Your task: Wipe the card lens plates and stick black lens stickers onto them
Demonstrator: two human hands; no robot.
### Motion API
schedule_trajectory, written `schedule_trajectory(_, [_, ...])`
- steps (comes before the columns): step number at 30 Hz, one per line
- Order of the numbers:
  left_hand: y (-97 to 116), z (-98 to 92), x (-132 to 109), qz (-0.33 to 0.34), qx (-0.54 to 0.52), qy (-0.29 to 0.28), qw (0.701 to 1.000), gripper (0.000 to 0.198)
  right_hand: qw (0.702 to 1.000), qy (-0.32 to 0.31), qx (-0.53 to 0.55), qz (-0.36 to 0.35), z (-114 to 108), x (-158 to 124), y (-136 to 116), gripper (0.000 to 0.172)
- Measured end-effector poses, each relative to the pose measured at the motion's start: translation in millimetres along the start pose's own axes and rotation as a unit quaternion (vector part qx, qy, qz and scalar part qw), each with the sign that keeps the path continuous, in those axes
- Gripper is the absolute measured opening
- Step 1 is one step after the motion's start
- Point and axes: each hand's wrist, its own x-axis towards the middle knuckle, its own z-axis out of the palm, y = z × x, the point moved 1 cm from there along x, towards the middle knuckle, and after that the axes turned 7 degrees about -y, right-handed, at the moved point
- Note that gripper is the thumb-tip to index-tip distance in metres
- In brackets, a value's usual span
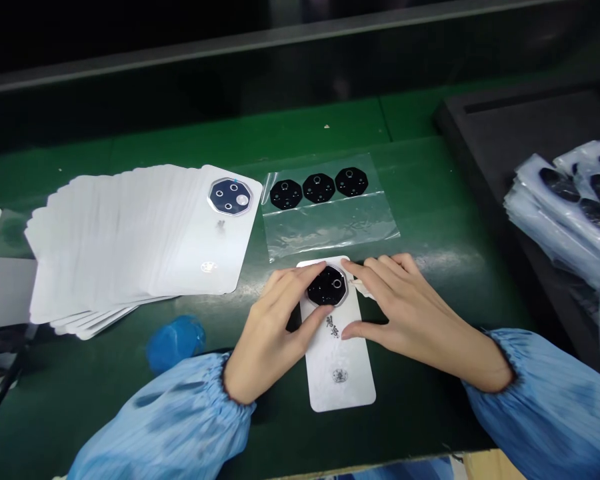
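Note:
A white phone back panel (pixel 337 353) lies on the green mat in front of me, with dark lettering and a round mark on it. Near its top sits a black octagonal camera lens cover (pixel 326 287) inside a silver rim. My left hand (pixel 275 327) has its index finger and thumb on opposite sides of this cover, pinching it. My right hand (pixel 400 313) rests at the panel's right side, index fingertip by the rim and thumb apart, lower on the panel. A small white scrap (pixel 363 289) shows under the right fingers; whether they hold it is unclear.
A fanned stack of white panels (pixel 125 233) lies to the left, its top one bearing a lens cover. Behind the hands, a clear plastic sheet (pixel 330 230) carries three black covers. A blue lump (pixel 176 342) sits left; bagged parts (pixel 570 213) lie on a dark tray (pixel 530 120) right.

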Motion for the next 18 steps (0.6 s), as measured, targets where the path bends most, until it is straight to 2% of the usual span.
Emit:
schedule_trajectory(12, [2.7,0.1,-1.5,-0.002,0.02,0.006,1.0,0.049,1.0,0.0,0.018,0.004,0.2,0.0,0.0,0.076])
schedule_trajectory(18, [1.7,-2.9,1.3,0.012,0.016,-0.02,1.0,0.048,1.0,-0.001,0.011,-0.003,1.4,0.6,1.7,0.078])
